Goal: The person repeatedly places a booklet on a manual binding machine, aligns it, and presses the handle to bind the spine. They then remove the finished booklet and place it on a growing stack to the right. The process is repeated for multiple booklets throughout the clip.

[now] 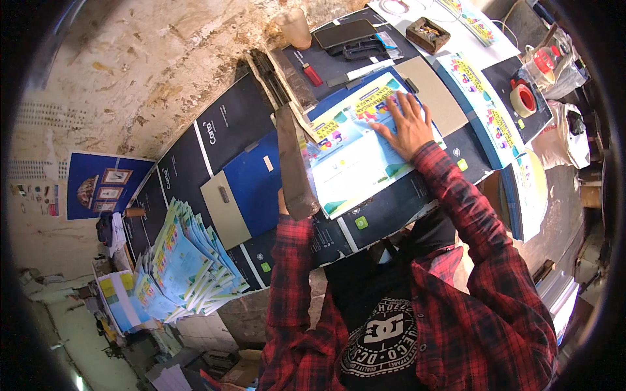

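My right hand [409,124] lies flat with fingers spread on an open printed booklet sheet [355,173], coloured yellow, blue and white. A worn brown metal device with a long arm [297,166], which looks like a heavy stapler, reaches over the sheet's left edge. Only a sliver of my left hand [282,202] shows, at the left side of that arm; its fingers are hidden behind the metal. Under the device lies a blue board [251,186] with beige end panels [225,208].
Fanned, folded booklets [186,260] are heaped at the left end of the dark table. A tall sheet stack [479,107] stands at the right, near red tape [523,100]. Along the back are a red lighter [312,75], a phone [344,34], a cup [295,29] and a small box [427,34].
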`<action>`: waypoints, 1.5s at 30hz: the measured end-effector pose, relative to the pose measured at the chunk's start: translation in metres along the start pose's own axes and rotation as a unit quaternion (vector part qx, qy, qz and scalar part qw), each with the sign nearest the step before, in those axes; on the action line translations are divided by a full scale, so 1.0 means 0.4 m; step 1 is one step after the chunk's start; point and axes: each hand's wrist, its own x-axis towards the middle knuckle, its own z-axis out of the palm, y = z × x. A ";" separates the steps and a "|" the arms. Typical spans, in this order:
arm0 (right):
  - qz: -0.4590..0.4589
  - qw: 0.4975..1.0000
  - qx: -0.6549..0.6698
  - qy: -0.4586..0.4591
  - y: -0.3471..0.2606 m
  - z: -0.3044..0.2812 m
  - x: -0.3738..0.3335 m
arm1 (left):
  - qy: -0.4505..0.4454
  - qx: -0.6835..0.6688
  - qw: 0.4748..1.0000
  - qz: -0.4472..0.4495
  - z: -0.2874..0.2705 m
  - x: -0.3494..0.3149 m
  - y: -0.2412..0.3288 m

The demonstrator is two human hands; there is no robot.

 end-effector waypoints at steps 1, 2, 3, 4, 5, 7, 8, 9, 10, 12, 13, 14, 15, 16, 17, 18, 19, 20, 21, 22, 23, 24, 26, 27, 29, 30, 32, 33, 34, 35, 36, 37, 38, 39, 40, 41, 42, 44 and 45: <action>-0.010 1.000 0.009 0.011 -0.023 0.020 -0.002 | 0.038 0.101 0.994 0.004 -0.043 -0.016 0.009; -0.016 1.000 0.014 0.020 -0.046 0.024 -0.004 | 0.063 0.147 0.987 0.026 -0.056 -0.035 0.017; -0.027 0.999 0.025 0.005 -0.072 0.029 -0.010 | 0.091 0.194 0.976 0.046 -0.068 -0.054 0.028; -0.034 0.999 0.026 0.012 -0.077 0.041 -0.017 | 0.118 0.128 0.984 0.038 0.004 -0.075 0.059; -0.032 0.999 0.035 0.009 -0.089 0.048 -0.016 | 0.153 0.063 0.985 0.040 0.073 -0.116 0.104; -0.040 0.998 0.043 -0.004 -0.128 0.048 -0.008 | 0.144 0.076 0.986 0.027 0.035 -0.108 0.119; -0.037 0.998 0.041 0.001 -0.125 0.050 -0.006 | 0.137 0.081 0.987 0.020 0.008 -0.091 0.122; -0.032 0.999 0.038 0.006 -0.118 0.052 -0.003 | 0.116 0.100 0.988 0.025 -0.010 -0.066 0.117; -0.031 0.999 0.035 0.010 -0.109 0.053 0.005 | 0.119 0.135 0.983 0.013 -0.028 -0.029 0.104; -0.025 0.999 0.029 0.006 -0.084 0.046 0.015 | 0.134 0.200 0.971 -0.005 -0.082 0.050 0.068; -0.030 0.999 0.033 0.003 -0.090 0.034 0.024 | 0.099 0.197 0.975 -0.041 -0.162 0.078 0.060; -0.016 1.000 0.017 -0.001 -0.055 0.029 0.026 | 0.070 0.131 0.989 0.001 -0.111 0.095 0.044; 0.001 1.000 0.007 -0.012 -0.028 0.025 0.027 | 0.043 0.063 0.996 0.043 -0.055 0.104 0.016; 0.004 1.000 -0.001 -0.017 -0.007 0.022 0.025 | 0.039 0.052 0.997 0.051 0.002 0.098 0.013; 0.012 1.000 -0.008 -0.022 0.013 0.021 0.021 | 0.035 0.042 0.997 0.059 0.060 0.091 0.011; 0.018 0.999 -0.008 -0.028 0.020 0.022 0.017 | 0.037 0.034 0.996 0.069 0.110 0.074 0.016; 0.008 1.000 0.001 -0.018 0.005 0.031 0.017 | 0.013 -0.004 0.998 0.056 0.065 0.069 0.028; -0.010 1.000 0.018 -0.013 -0.028 0.032 0.019 | 0.016 0.008 0.999 0.029 -0.005 0.059 0.049; -0.025 0.999 0.025 -0.005 -0.052 0.039 0.017 | 0.015 0.020 1.000 -0.002 -0.067 0.057 0.064; -0.039 0.999 0.032 0.001 -0.073 0.054 0.014 | 0.013 0.049 0.998 -0.034 -0.104 0.049 0.084; -0.043 0.999 0.033 0.002 -0.087 0.062 0.013 | 0.027 0.066 0.996 -0.055 -0.110 0.041 0.106; -0.041 0.999 0.029 0.002 -0.088 0.064 0.011 | 0.041 0.082 0.993 -0.076 -0.110 0.036 0.122; -0.053 0.998 0.034 0.002 -0.121 0.063 0.017 | 0.046 0.105 0.991 -0.066 -0.146 0.028 0.130; -0.050 0.998 0.035 -0.008 -0.128 0.057 0.015 | 0.050 0.117 0.990 -0.061 -0.165 0.023 0.138; -0.042 0.999 0.028 -0.003 -0.095 0.064 0.012 | 0.069 0.133 0.987 -0.053 -0.075 0.027 0.130; -0.035 0.999 0.022 0.001 -0.069 0.055 0.014 | 0.075 0.143 0.986 -0.048 0.000 0.025 0.134; -0.030 0.999 0.013 -0.013 -0.044 0.042 0.022 | 0.059 0.100 0.993 -0.037 0.077 -0.003 0.133; -0.025 1.000 0.007 -0.014 -0.027 0.041 0.023 | 0.046 0.068 0.996 -0.028 0.106 -0.011 0.121; -0.024 1.000 0.004 -0.015 -0.020 0.035 0.026 | 0.037 0.034 0.999 -0.017 0.108 -0.013 0.113; -0.026 1.000 0.006 -0.016 -0.014 0.030 0.028 | 0.046 0.060 0.997 -0.012 0.109 -0.011 0.111; -0.028 0.999 0.006 -0.016 -0.019 0.030 0.031 | 0.054 0.085 0.995 -0.007 0.110 -0.008 0.110; -0.024 1.000 0.003 -0.016 -0.011 0.031 0.030 | 0.045 0.056 0.997 -0.010 0.126 -0.012 0.111; -0.020 1.000 0.000 -0.016 -0.003 0.033 0.029 | 0.036 0.027 0.999 -0.013 0.141 -0.018 0.113; -0.023 1.000 0.007 -0.003 -0.005 0.041 0.030 | 0.053 0.048 0.997 -0.003 0.154 -0.027 0.118; -0.024 1.000 0.003 0.000 -0.006 0.043 0.027 | 0.067 0.071 0.995 0.004 0.175 -0.040 0.123; -0.028 1.000 0.003 0.001 -0.024 0.045 0.026 | 0.084 0.096 0.992 0.013 0.177 -0.054 0.126; -0.032 0.999 0.003 0.003 -0.042 0.047 0.025 | 0.093 0.089 0.992 -0.005 0.159 -0.059 0.130; -0.040 0.999 0.024 0.025 -0.073 0.064 0.022 | 0.111 0.078 0.990 -0.043 0.110 -0.055 0.154; -0.042 0.998 0.032 0.029 -0.087 0.069 0.019 | 0.156 0.071 0.983 -0.061 0.099 -0.052 0.161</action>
